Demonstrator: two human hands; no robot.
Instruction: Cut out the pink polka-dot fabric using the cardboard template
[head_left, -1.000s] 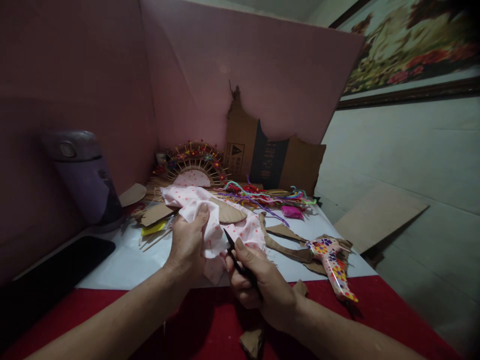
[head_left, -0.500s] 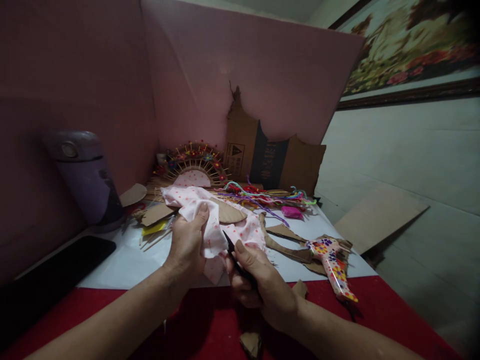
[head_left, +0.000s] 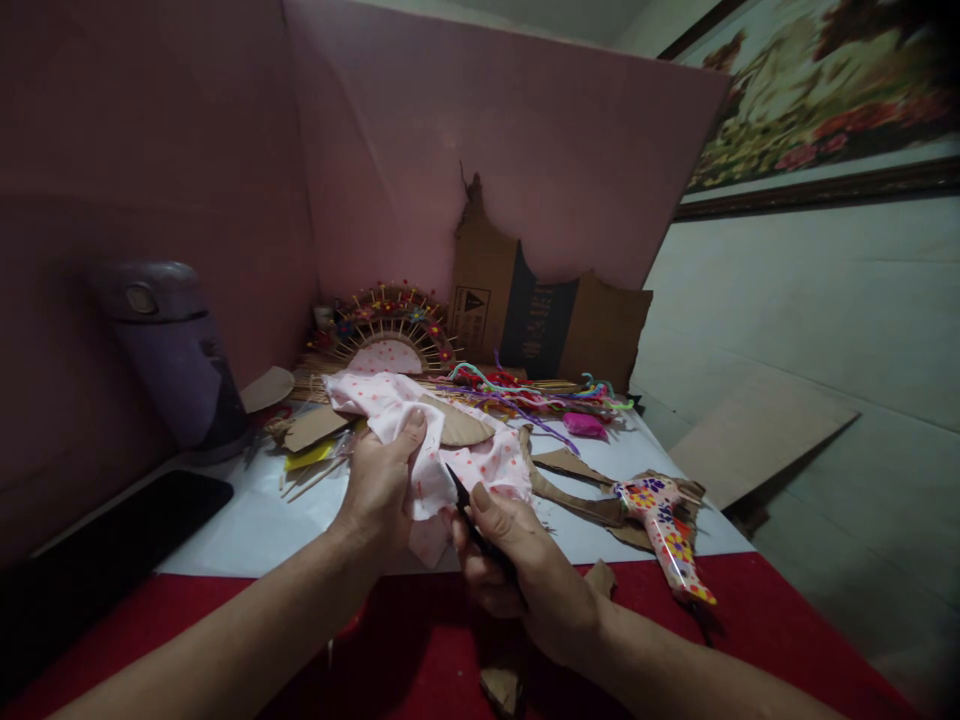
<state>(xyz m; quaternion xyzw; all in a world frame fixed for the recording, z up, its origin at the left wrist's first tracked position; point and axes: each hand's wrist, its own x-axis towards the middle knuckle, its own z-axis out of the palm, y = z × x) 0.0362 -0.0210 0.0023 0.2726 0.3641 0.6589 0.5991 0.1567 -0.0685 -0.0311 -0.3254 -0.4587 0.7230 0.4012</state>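
My left hand (head_left: 381, 470) is closed, its thumb pressing on a bunched fold of white-pink cloth with red dots (head_left: 495, 462). The cloth spreads over the table beyond both hands, with a half-round piece of cardboard (head_left: 457, 424) lying on it. In my right hand (head_left: 510, 555) is a black pointed cutting tool (head_left: 466, 505), its tip directed up and left at the fold's right edge. The fingers hide its handle, so I cannot tell scissors from a knife. Both hands are close together above the table's front edge.
A flower-patterned glue gun (head_left: 664, 530) rests on cardboard scraps at right. Behind the cloth stand a decorated stick fan (head_left: 390, 325) and torn cardboard (head_left: 487, 280), with pipe cleaners (head_left: 510, 385) nearby. A purple bottle (head_left: 172, 360) and a black phone (head_left: 150, 520) are at left.
My left hand has shifted slightly to the right with its fold of cloth. The right hand and the black tool stay almost in the same spot.
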